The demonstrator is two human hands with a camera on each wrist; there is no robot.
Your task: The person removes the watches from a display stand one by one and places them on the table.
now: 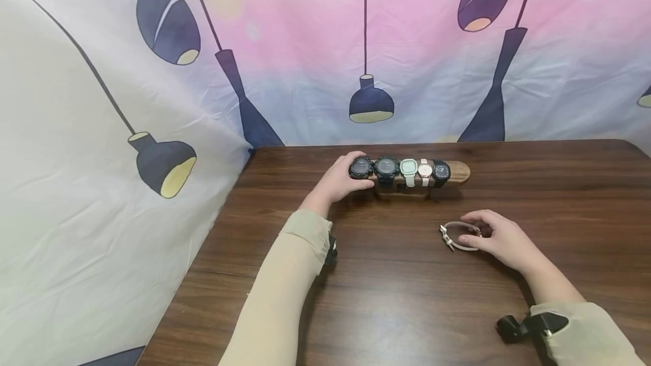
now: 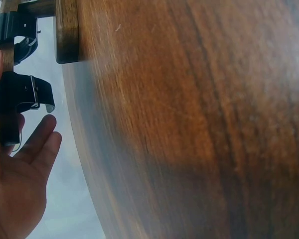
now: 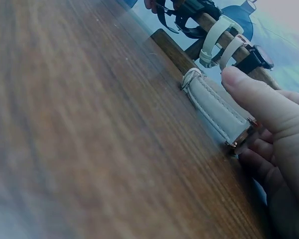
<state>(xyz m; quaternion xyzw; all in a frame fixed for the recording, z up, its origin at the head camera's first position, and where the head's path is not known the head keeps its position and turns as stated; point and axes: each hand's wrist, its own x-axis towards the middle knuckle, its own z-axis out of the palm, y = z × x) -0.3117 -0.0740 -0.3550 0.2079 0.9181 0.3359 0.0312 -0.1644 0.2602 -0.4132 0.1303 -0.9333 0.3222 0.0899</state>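
Left hand (image 1: pixel 339 181): thumb on the near side, fingers on the far side of the leftmost black watch (image 1: pixel 361 168), at the end of the wooden stand (image 1: pixel 460 172); whether they pinch watch or bar, or merely steady it, I cannot tell; a strap end juts out just beside the outstretched fingertips, fastening unclear.

Rightward from those fingers, along the bar: second black watch (image 1: pixel 387 168), just past the thumb tip; then pale green watch (image 1: pixel 408 168); small pink-strapped watch (image 1: pixel 425 170); square black watch (image 1: pixel 441 170); beyond it, bare wood at the bar's end.

Right hand (image 1: pixel 503 239): thumb and curled fingers grasping the case end of a white-strapped watch (image 3: pixel 217 107); its looped band reaches leftward past the fingertips, low over the tabletop (image 1: pixel 396 275).

Progress, as judged: five watches mounted; the white-strapped one, off the bar, seems the only one left.
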